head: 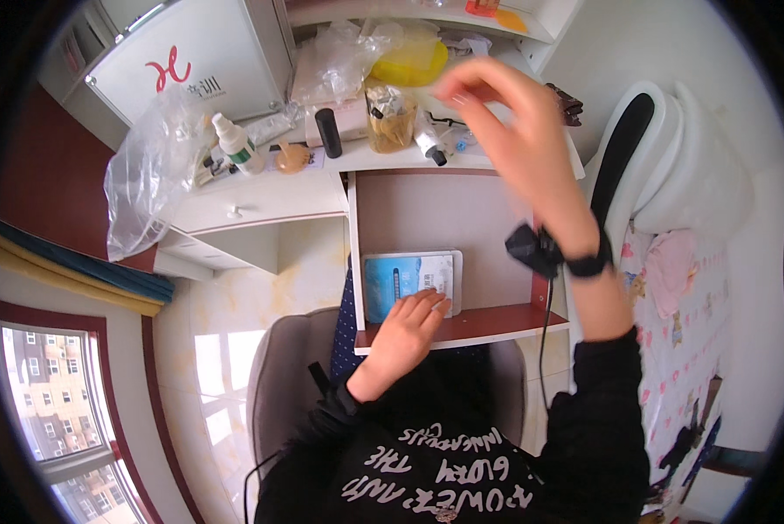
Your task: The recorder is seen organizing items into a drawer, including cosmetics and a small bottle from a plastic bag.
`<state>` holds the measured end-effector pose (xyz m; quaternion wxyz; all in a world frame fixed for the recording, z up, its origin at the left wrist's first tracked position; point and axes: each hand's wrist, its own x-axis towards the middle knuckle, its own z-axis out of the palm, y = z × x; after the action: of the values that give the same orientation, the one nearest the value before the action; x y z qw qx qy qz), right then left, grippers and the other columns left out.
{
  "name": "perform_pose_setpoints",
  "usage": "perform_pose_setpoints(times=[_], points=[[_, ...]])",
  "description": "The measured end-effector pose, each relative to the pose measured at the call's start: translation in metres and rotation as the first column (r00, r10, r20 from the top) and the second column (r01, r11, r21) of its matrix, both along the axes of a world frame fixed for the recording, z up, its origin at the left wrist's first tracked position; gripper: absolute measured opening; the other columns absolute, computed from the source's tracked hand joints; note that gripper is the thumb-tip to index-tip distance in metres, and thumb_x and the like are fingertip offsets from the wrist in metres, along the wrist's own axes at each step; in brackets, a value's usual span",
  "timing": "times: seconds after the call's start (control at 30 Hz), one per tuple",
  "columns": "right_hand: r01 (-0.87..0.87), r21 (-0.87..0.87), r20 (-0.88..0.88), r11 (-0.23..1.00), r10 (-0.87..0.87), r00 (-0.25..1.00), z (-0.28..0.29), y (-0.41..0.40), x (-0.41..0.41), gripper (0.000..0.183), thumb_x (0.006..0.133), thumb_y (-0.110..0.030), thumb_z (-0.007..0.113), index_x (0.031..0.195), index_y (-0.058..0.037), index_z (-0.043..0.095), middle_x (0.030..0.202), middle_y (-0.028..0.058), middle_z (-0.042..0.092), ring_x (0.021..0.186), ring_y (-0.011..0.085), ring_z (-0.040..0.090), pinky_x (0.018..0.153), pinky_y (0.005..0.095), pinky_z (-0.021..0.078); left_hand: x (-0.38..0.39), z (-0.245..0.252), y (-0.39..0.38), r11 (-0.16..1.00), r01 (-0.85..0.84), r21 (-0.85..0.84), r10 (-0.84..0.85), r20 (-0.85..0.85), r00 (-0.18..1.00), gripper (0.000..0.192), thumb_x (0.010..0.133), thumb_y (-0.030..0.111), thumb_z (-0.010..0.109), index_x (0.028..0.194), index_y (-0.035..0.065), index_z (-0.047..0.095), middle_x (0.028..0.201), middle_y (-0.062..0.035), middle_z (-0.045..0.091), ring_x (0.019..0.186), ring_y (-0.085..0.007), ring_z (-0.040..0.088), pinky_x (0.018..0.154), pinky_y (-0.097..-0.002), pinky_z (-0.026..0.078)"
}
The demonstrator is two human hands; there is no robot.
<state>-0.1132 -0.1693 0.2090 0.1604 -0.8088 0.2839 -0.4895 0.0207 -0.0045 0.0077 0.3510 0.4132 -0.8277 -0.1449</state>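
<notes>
Over the right part of the desktop hangs my right hand (pixel 513 114), blurred, its fingers curved towards the thumb. Whether anything small is between its fingertips cannot be made out. Below it the desk drawer (pixel 477 223) is pulled out. A flat blue and white packet (pixel 382 281) bearing writing lies at the drawer's front left, on a white tray-like piece (pixel 457 272). My left hand (pixel 405 331) reaches over the drawer front and rests its fingers on the packet's lower edge. Nearest my right hand on the desktop are a white tube with a black cap (pixel 429 137) and a yellow bowl (pixel 425 65).
Along the desktop stand an amber container (pixel 391 124), a black cylinder (pixel 328 133), a white spray bottle (pixel 237 144) and a hair claw clip (pixel 292 157). A clear plastic bag (pixel 146 183) hangs over the left edge. Behind it is a silver case (pixel 182 65). A grey chair (pixel 287 367) is beneath me.
</notes>
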Motion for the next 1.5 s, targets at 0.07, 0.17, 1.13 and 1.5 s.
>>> perform_pose_setpoints(times=[0.07, 0.17, 1.13, 1.5], points=[[-0.112, 0.289, -0.096, 0.951, 0.146, 0.985, 0.005, -0.067, 0.010, 0.016, 0.081, -0.006, 0.060, 0.096, -0.0032, 0.066, 0.087, 0.0079, 0.069, 0.076, 0.0190, 0.066, 0.071, 0.0290, 0.0512, -0.002, 0.005, 0.001, 0.999, 0.024, -0.035, -0.023, 0.032, 0.999, 0.039, 0.074, -0.003, 0.058, 0.112, -0.0007, 0.058, 0.113, -0.0138, 0.059, 0.108, -0.0313, 0.057, 0.089, -0.0401, 0.046], [0.028, 0.364, -0.504, 0.931, 0.172, 0.847, 0.016, -0.136, 0.045, 0.032, 0.080, -0.014, 0.068, 0.108, -0.0022, 0.060, 0.099, 0.0099, 0.066, 0.089, 0.0207, 0.064, 0.080, 0.0316, 0.0513, -0.002, 0.004, 0.003, 0.999, 0.013, -0.050, -0.012, 0.018, 1.000, 0.039, 0.073, -0.004, 0.058, 0.112, -0.0009, 0.058, 0.112, -0.0136, 0.060, 0.108, -0.0310, 0.057, 0.089, -0.0400, 0.046], [0.415, -0.396, -0.852, 0.819, -0.496, 0.168, -0.030, -0.226, -0.080, 0.019, 0.079, -0.004, 0.057, 0.097, 0.0001, 0.064, 0.096, 0.0200, 0.066, 0.087, 0.0374, 0.065, 0.071, 0.0450, 0.0538, 0.002, 0.006, -0.001, 0.995, 0.062, 0.079, -0.049, -0.157, 0.986, 0.034, 0.077, -0.005, 0.061, 0.110, -0.0012, 0.057, 0.109, -0.0144, 0.059, 0.100, -0.0335, 0.059, 0.085, -0.0412, 0.050], [0.416, -0.525, -0.527, 0.743, -0.667, 0.526, -0.004, -0.195, 0.000, 0.013, 0.079, -0.010, 0.061, 0.086, -0.0028, 0.069, 0.090, 0.0155, 0.067, 0.082, 0.0340, 0.066, 0.071, 0.0420, 0.0544, 0.003, 0.000, 0.002, 0.991, 0.048, 0.123, -0.027, -0.165, 0.986, 0.035, 0.076, -0.007, 0.059, 0.111, -0.0014, 0.057, 0.112, -0.0144, 0.059, 0.101, -0.0341, 0.058, 0.085, -0.0414, 0.050]])
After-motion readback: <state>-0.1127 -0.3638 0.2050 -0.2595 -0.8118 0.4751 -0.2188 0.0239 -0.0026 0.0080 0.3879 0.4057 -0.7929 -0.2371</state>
